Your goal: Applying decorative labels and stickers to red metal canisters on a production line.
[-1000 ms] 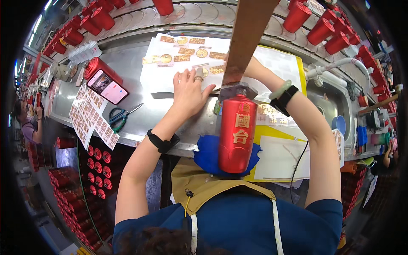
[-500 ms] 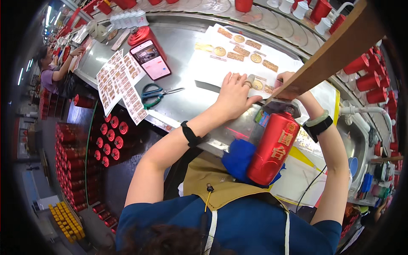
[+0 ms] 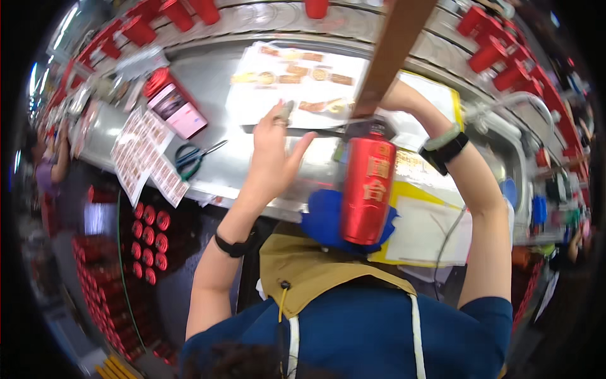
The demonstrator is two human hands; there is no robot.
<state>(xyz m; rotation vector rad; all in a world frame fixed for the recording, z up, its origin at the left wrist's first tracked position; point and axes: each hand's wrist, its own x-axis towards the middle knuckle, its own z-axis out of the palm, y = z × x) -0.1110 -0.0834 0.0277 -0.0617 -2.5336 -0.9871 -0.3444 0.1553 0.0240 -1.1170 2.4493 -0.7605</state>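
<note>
My left hand (image 3: 275, 148) is held with fingers apart at the near edge of a white sheet of gold labels (image 3: 252, 104); a finger wears a pale cover. Nothing shows in its grasp. The right hand is almost wholly behind a brown wooden bar (image 3: 386, 60); only my right wrist and forearm (image 3: 413, 107) show, so its fingers are hidden. Close below the bar, a red bottle (image 3: 366, 208) with gold characters rests tilted on a blue cloth (image 3: 322, 218) in front of me.
Green-handled scissors (image 3: 188, 162) lie left of my left hand, beside sheets of small labels (image 3: 142, 155). A phone (image 3: 178, 112) leans on another red bottle (image 3: 161, 82). Red cups (image 3: 489, 55) line the conveyor behind. Several red bottles (image 3: 149, 237) stand low at left, where another person (image 3: 53, 167) works.
The view has swung, shifting the scene leftward. My left hand has drawn back from the label sheet toward its near edge, thumb spread wider. The right hand has slipped behind the bar.
</note>
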